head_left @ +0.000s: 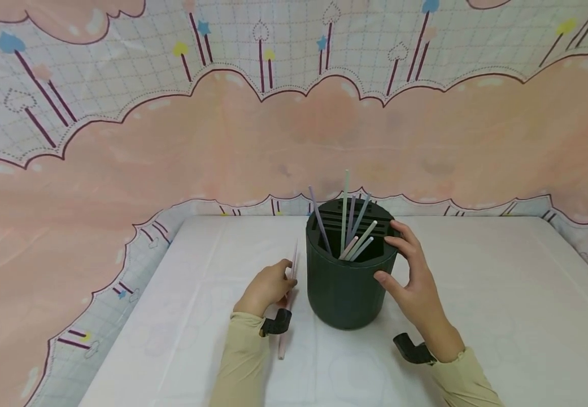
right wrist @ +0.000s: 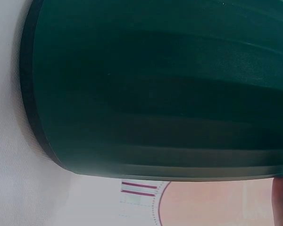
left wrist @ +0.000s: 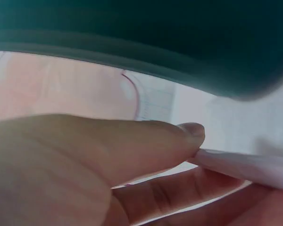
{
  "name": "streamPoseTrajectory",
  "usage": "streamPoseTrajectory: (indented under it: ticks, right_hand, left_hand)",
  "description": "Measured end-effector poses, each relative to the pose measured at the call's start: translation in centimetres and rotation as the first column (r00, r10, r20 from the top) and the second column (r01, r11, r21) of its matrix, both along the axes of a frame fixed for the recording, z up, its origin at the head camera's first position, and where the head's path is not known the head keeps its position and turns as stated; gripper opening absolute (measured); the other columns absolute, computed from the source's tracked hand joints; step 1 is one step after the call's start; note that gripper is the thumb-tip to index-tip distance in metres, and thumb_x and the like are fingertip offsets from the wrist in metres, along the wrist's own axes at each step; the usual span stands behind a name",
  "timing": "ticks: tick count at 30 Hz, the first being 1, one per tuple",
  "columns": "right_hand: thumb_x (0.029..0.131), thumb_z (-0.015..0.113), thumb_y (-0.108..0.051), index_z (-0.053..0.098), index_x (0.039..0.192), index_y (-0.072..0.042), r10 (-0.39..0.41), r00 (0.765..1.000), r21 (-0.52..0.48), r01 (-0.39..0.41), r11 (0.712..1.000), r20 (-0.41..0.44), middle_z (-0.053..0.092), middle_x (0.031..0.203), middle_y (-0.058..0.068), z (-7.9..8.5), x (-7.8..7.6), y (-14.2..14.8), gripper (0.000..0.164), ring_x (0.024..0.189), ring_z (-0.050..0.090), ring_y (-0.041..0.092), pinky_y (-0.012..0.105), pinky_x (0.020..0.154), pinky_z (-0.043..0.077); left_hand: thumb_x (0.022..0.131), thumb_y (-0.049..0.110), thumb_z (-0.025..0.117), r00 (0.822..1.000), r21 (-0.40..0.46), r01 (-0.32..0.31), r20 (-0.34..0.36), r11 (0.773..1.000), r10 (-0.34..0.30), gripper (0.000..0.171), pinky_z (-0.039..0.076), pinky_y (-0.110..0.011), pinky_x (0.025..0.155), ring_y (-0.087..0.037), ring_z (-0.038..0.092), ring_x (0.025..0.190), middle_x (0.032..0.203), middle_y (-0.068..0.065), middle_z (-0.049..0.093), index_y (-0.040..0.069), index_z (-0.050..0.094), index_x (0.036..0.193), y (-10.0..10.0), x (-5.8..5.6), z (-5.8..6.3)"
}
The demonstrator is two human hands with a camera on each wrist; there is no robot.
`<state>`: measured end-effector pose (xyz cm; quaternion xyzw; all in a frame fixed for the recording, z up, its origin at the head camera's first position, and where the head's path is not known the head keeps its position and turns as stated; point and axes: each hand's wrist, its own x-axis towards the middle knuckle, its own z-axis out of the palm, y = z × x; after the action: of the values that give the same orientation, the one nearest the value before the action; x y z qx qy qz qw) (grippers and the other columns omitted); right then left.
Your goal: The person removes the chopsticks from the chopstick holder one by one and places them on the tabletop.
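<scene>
A dark green round pen holder (head_left: pixel 347 291) stands upright on the white surface, with several thin pastel sticks (head_left: pixel 344 220) leaning in its open front part. My right hand (head_left: pixel 418 288) grips the holder's right side at the rim, thumb in front and fingers farther back. To the left of the holder, my left hand (head_left: pixel 268 288) pinches a thin pale pink stick (head_left: pixel 281 345) between thumb and fingers. In the left wrist view, this stick (left wrist: pixel 254 167) runs from the thumb tip (left wrist: pixel 193 132) out to the right, below the holder's dark side (left wrist: pixel 141 42).
The white tabletop (head_left: pixel 502 294) extends to both sides of the holder. Behind it hangs a peach and white patterned cloth (head_left: pixel 283 141), which also borders the table at left and right. A black wrist mount (head_left: pixel 413 349) sits on each wrist.
</scene>
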<state>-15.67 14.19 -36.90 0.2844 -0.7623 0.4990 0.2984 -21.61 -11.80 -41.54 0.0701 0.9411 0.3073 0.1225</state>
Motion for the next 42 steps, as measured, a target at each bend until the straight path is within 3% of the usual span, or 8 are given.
streamPoseTrajectory:
  ticks: [4,9,13,19,22,33,38,42]
  right_hand:
    - [0.083,0.064,-0.023,0.042,0.122,0.004,-0.01,1.0,0.009,0.01,1.0,0.003,0.028,0.139,0.019,-0.1,0.1,0.0,0.053,0.126,0.031,0.024,0.021,0.101,0.023]
    - [0.083,0.064,-0.024,0.042,0.123,0.003,-0.019,1.0,0.018,0.018,1.0,0.011,0.028,0.139,0.018,-0.2,0.2,0.0,0.054,0.127,0.029,0.026,0.032,0.103,0.024]
    - [0.083,0.064,-0.026,0.042,0.123,0.003,-0.03,0.999,0.019,0.03,0.999,0.011,0.028,0.139,0.018,-0.2,0.3,-0.1,0.054,0.127,0.029,0.027,0.035,0.102,0.025]
    - [0.083,0.063,-0.026,0.042,0.123,0.004,-0.028,1.0,0.014,0.028,1.0,-0.001,0.028,0.139,0.018,-0.3,0.4,-0.2,0.054,0.125,0.031,0.024,0.025,0.101,0.024]
    - [0.083,0.063,-0.025,0.042,0.123,0.004,-0.025,1.0,0.011,0.025,1.0,-0.005,0.028,0.139,0.018,-0.2,0.4,-0.2,0.054,0.125,0.032,0.023,0.024,0.101,0.024]
    - [0.083,0.064,-0.024,0.042,0.123,0.004,-0.018,1.0,0.008,0.018,1.0,-0.009,0.028,0.139,0.019,-0.1,0.4,-0.3,0.053,0.126,0.03,0.025,0.021,0.101,0.023]
    - [0.083,0.064,-0.021,0.041,0.123,0.004,-0.012,1.0,0.012,0.012,1.0,0.005,0.027,0.139,0.019,-0.1,0.5,-0.4,0.052,0.126,0.03,0.025,0.021,0.101,0.023]
    - [0.083,0.064,-0.022,0.041,0.123,0.004,-0.028,1.0,0.021,0.028,0.999,0.004,0.028,0.139,0.018,0.0,0.5,-0.4,0.053,0.127,0.029,0.026,0.022,0.101,0.023]
  left_hand:
    - [0.085,0.013,0.06,0.998,0.063,-0.046,0.039,0.997,0.044,0.047,0.048,-0.027,0.049,-0.014,0.057,0.043,0.074,-0.005,0.059,0.005,0.041,0.127,-0.4,-0.2,-1.3]
    - [0.08,0.01,0.063,0.999,0.018,-0.051,0.014,0.999,0.051,0.047,0.045,-0.028,0.052,-0.014,0.053,0.043,0.072,-0.003,0.056,0.008,0.046,0.125,-0.8,-0.4,-2.2]
    - [0.081,0.015,0.062,0.999,-0.046,-0.04,-0.019,0.998,0.039,0.043,0.046,-0.034,0.064,-0.015,0.054,0.052,0.078,-0.004,0.058,0.011,0.051,0.122,-0.9,-0.5,-2.2]
    - [0.086,0.028,0.058,0.999,-0.111,-0.036,-0.032,0.993,0.032,0.038,0.043,-0.038,0.073,-0.014,0.053,0.066,0.087,-0.002,0.062,0.014,0.052,0.121,-1.4,-0.5,-1.4]
    - [0.088,0.03,0.054,0.999,-0.087,-0.024,-0.034,0.996,0.021,0.038,0.044,-0.037,0.071,-0.014,0.055,0.066,0.086,-0.002,0.061,0.013,0.051,0.122,-1.5,-0.2,-0.7]
    - [0.09,0.032,0.052,0.983,-0.127,0.019,-0.177,0.992,-0.042,0.038,0.046,-0.035,0.07,-0.017,0.058,0.082,0.096,-0.002,0.062,0.015,0.051,0.123,-0.7,1.8,3.6]
    - [0.09,0.033,0.05,0.948,-0.158,-0.031,-0.319,0.987,-0.021,0.035,0.044,-0.031,0.061,-0.011,0.056,0.074,0.092,0.005,0.06,0.019,0.053,0.122,-0.2,4.3,6.9]
    - [0.09,0.033,0.05,0.908,-0.138,-0.017,-0.417,0.99,-0.043,0.036,0.043,-0.028,0.06,-0.008,0.054,0.077,0.094,0.008,0.058,0.02,0.052,0.123,0.4,6.1,8.8]
